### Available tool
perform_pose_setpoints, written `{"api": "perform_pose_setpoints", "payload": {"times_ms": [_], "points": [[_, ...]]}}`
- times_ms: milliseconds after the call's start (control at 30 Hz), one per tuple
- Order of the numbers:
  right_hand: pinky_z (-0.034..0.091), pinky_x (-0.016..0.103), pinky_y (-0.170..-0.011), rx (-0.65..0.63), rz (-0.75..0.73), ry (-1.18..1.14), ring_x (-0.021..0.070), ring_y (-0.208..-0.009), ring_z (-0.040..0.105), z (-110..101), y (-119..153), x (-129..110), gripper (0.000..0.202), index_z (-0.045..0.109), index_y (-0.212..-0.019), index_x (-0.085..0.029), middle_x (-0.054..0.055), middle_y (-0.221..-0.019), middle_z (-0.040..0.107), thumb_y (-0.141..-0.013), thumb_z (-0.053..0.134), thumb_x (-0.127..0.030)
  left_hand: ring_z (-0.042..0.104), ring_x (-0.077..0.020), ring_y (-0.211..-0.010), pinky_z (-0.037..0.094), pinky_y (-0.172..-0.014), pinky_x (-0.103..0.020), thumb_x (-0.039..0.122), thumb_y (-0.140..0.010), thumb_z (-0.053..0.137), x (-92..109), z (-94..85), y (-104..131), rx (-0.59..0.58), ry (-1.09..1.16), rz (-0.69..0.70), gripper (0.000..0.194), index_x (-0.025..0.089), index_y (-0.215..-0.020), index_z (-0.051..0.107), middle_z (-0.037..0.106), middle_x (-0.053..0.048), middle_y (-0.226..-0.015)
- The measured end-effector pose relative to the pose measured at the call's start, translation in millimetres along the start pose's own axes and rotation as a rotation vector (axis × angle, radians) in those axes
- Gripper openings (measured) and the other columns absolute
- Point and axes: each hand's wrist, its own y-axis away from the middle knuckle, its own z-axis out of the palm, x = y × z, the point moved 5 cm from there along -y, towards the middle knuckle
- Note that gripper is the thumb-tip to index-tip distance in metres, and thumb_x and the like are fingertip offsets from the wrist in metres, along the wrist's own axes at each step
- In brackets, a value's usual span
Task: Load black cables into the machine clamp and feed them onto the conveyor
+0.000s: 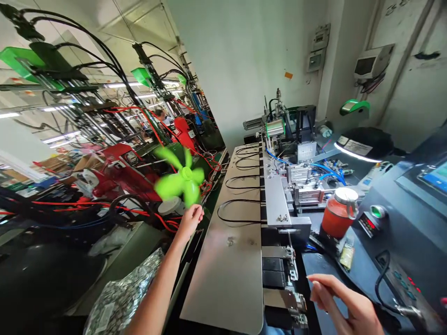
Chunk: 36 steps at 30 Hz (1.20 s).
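Observation:
My left hand (193, 219) reaches forward on the left, its fingers curled closed just below the lower blade of a bright green fan (187, 174). The fan's outer blades are blurred. Whether the fingers grip a blade or something small is hidden. My right hand (345, 302) hovers at the lower right, with fingers bent, apart and nothing visible between them. It is nearest the metal clamps (291, 265) at the machine's edge. Several black cable loops (239, 211) lie on the grey metal plate (223, 279), their ends running into the slotted edge on its right.
On the right bench stand a red jar (337, 216) with a white lid, a round lamp (365, 142) and a dark control panel (394, 270). Pneumatic cylinders (307, 186) line the plate. A silvery bag (122, 293) sits at lower left; red machines (122, 172) stand beyond.

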Motion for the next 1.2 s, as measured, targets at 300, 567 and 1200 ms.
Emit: {"api": "perform_pose_setpoints", "payload": {"times_ms": [300,567,1200], "points": [[0.048,0.022,-0.056,0.091,0.176,-0.137,0.0142,-0.061,0.059,20.0,-12.3,-12.2,0.019,0.063,-0.09,-0.019,0.003,-0.074,0.065,-0.093,0.048,-0.032,0.054,-0.0116,-0.065,0.04,-0.06,-0.021,0.036,-0.091,0.05,182.6,81.9,119.9,-0.512,0.236,0.7,0.023,0.019,-0.082,0.063,0.061,0.001,-0.072],[0.033,0.022,-0.053,0.067,0.203,0.034,0.0108,-0.056,0.046,21.4,-11.1,-9.2,0.021,0.057,-0.072,-0.017,-0.002,-0.062,0.054,-0.091,0.052,-0.024,0.054,-0.0101,-0.064,0.04,-0.061,-0.021,0.026,-0.094,0.045,174.3,118.8,138.0,-0.554,0.099,0.976,0.022,0.019,-0.083,0.063,0.058,-0.001,-0.078],[0.035,0.021,-0.051,0.464,0.056,0.137,0.0108,-0.051,0.049,40.8,-9.0,-9.9,0.017,0.05,-0.077,-0.019,-0.002,-0.062,0.053,-0.093,0.044,-0.019,0.052,-0.012,-0.066,0.038,-0.062,-0.022,0.033,-0.093,0.048,170.7,119.9,139.9,-0.53,0.329,0.673,0.026,0.017,-0.077,0.061,0.055,0.0,-0.071]]}}
